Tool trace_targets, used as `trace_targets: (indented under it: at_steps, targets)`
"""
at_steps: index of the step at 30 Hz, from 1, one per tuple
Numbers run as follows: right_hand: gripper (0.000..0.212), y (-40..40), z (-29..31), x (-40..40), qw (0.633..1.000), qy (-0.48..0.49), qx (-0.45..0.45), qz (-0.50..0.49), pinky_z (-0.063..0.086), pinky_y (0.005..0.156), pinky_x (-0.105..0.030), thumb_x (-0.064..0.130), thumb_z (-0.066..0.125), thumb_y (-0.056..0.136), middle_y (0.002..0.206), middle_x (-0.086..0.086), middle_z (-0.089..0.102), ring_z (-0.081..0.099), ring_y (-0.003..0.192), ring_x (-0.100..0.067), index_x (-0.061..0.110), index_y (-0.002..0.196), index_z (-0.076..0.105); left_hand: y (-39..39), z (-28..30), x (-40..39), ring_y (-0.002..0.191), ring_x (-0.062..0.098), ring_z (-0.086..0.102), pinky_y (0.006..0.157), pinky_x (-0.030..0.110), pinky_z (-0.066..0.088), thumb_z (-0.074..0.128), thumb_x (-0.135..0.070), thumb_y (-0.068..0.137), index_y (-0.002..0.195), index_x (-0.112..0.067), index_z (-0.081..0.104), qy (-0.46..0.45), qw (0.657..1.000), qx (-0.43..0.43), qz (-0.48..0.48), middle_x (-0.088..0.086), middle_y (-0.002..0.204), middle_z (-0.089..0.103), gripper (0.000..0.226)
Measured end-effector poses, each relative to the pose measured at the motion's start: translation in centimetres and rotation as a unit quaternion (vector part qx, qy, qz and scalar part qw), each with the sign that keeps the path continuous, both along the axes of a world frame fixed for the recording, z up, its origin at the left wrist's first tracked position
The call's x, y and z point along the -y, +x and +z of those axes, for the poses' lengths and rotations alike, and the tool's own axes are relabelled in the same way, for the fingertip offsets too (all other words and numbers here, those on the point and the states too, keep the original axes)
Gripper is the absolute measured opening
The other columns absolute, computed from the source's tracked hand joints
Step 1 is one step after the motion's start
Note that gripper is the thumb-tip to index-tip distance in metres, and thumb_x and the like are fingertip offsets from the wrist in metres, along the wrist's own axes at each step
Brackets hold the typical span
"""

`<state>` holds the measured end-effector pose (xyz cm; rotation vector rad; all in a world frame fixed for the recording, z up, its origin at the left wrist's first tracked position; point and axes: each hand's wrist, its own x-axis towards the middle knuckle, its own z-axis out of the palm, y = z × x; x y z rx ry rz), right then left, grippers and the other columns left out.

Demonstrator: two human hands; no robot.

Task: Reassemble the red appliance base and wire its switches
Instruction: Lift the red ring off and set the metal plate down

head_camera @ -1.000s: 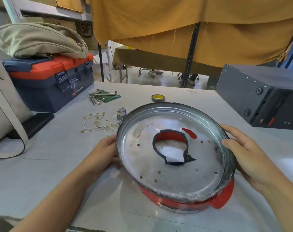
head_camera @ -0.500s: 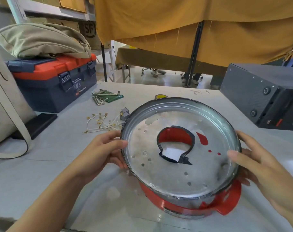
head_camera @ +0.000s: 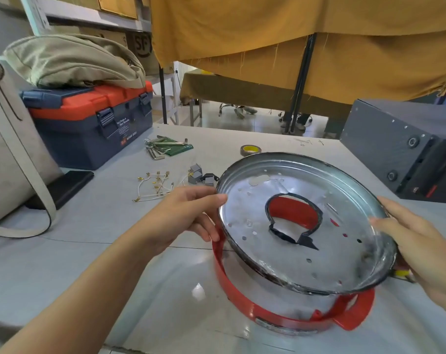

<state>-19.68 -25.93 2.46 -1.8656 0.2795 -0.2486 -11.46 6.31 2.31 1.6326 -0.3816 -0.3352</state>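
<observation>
A round silver metal pan [head_camera: 293,251] with small holes and a black-edged cutout in its middle hangs tilted above the red appliance ring [head_camera: 242,300], which lies on the table. My left hand [head_camera: 186,215] grips the pan's left rim, thumb on top. At the right rim my right hand [head_camera: 416,241] holds the pan with its fingers wrapped along the edge. The red ring shows through the cutout. White wires with brass terminals [head_camera: 153,185] and small grey switches [head_camera: 200,176] lie on the table left of the pan.
A blue and orange toolbox [head_camera: 89,123] with a beige bag on it stands at the back left, a black flat case [head_camera: 63,187] in front of it. Hex keys on a green sheet [head_camera: 165,148], a tape roll [head_camera: 250,149] and a dark grey box [head_camera: 400,154] at the right.
The metal pan has risen off the red ring and tilted more, so the ring's left side now shows. Both hands moved up with it.
</observation>
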Motion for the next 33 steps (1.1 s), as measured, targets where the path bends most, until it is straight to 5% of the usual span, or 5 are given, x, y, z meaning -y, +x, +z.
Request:
trace_targets:
  at_steps: [6, 11, 20, 25, 33]
  targets:
    - [0.040, -0.9, 0.0, -0.6, 1.000, -0.008, 0.019, 0.012, 0.053, 0.047, -0.030, 0.015, 0.053, 0.092, 0.069, -0.016, 0.065, 0.058, 0.052, -0.022, 0.053, 0.100, 0.063, -0.6, -0.5, -0.3, 0.050, 0.017, 0.062, 0.052, 0.023, 0.054, 0.057, -0.019, 0.092, 0.094, -0.016, 0.072, 0.003, 1.000, 0.010, 0.013, 0.004, 0.066, 0.064, 0.016]
    - [0.030, -1.5, -0.5, -0.8, 0.998, -0.024, 0.043, 0.029, 0.033, 0.034, -0.016, 0.021, 0.055, 0.091, 0.046, -0.005, 0.051, 0.039, 0.036, -0.012, 0.050, 0.097, 0.061, -1.2, -1.4, -0.9, 0.046, 0.016, 0.058, 0.050, 0.023, 0.053, 0.052, -0.017, 0.095, 0.086, -0.030, 0.074, 0.033, 0.999, 0.012, 0.025, 0.000, 0.059, 0.063, 0.027]
    - [0.038, -1.7, -0.8, -0.6, 0.998, -0.042, 0.034, 0.027, 0.030, 0.034, -0.015, 0.015, 0.051, 0.093, 0.043, -0.002, 0.051, 0.038, 0.034, -0.009, 0.051, 0.093, 0.060, -1.5, -2.4, -1.0, 0.046, 0.025, 0.059, 0.048, 0.025, 0.051, 0.054, -0.016, 0.093, 0.101, -0.011, 0.068, 0.039, 0.999, 0.002, 0.005, 0.015, 0.057, 0.063, 0.017]
    - [0.039, -1.9, -1.1, -0.6, 0.998, -0.048, 0.045, 0.025, 0.029, 0.035, -0.013, 0.014, 0.051, 0.092, 0.043, -0.003, 0.049, 0.038, 0.036, -0.009, 0.051, 0.096, 0.062, -1.5, -2.6, -1.1, 0.048, 0.025, 0.061, 0.050, 0.026, 0.052, 0.058, -0.022, 0.092, 0.100, -0.019, 0.070, 0.035, 0.999, 0.006, -0.011, 0.015, 0.059, 0.064, 0.015]
    - [0.030, -1.8, -1.2, -0.9, 0.996, -0.044, 0.065, 0.041, 0.030, 0.038, -0.012, 0.043, 0.056, 0.077, 0.044, -0.002, 0.047, 0.038, 0.038, -0.010, 0.052, 0.104, 0.063, -1.5, -2.9, -1.5, 0.048, 0.022, 0.062, 0.052, 0.026, 0.054, 0.058, -0.029, 0.081, 0.099, -0.027, 0.071, 0.036, 0.999, -0.011, 0.004, 0.012, 0.066, 0.068, 0.022]
